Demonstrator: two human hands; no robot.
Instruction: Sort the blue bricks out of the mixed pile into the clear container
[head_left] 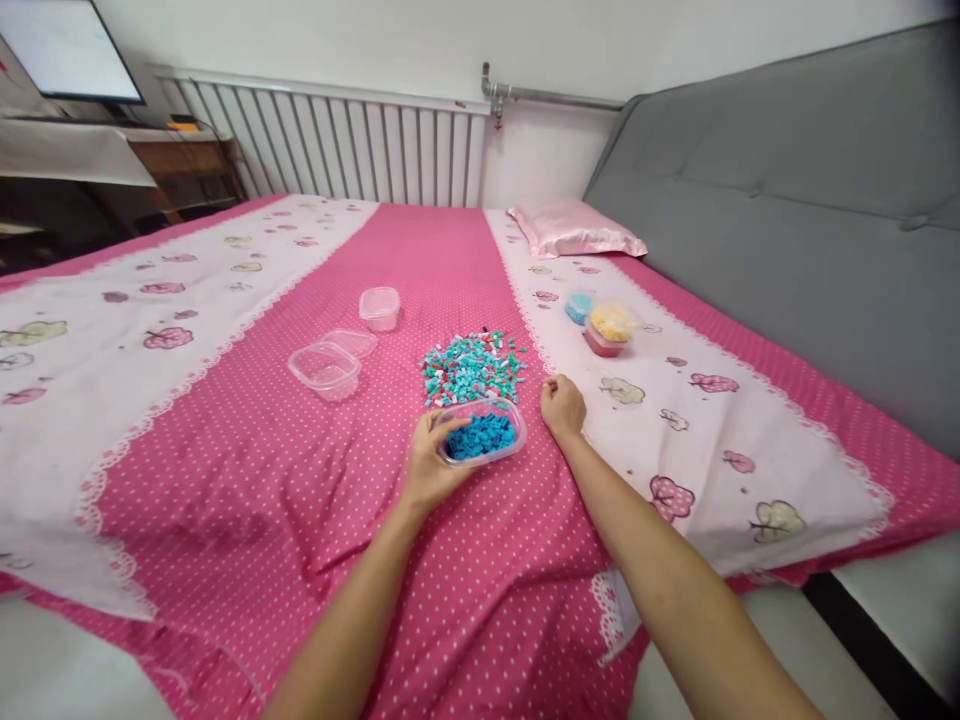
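My left hand (436,462) grips a clear plastic container (517,432) by its left side, with the thumb over the rim. Small blue pieces (484,437) lie inside it, and its open top tilts toward me. Just beyond it, a loose pile of small pieces (474,370), mostly teal with some red, white and blue ones, is spread on the pink bedspread. To the right of the pile, my right hand (563,405) rests near the bed surface with its fingers curled closed. Whatever those fingers hold, if anything, is hidden.
Left of the pile stand a clear tub (326,372), a lid (352,343) and a smaller tub (380,308). On the right are containers of blue (578,307), yellow (611,321) and red (604,346) pieces. Farther back lie a pink pillow (574,229) and a grey headboard (795,170).
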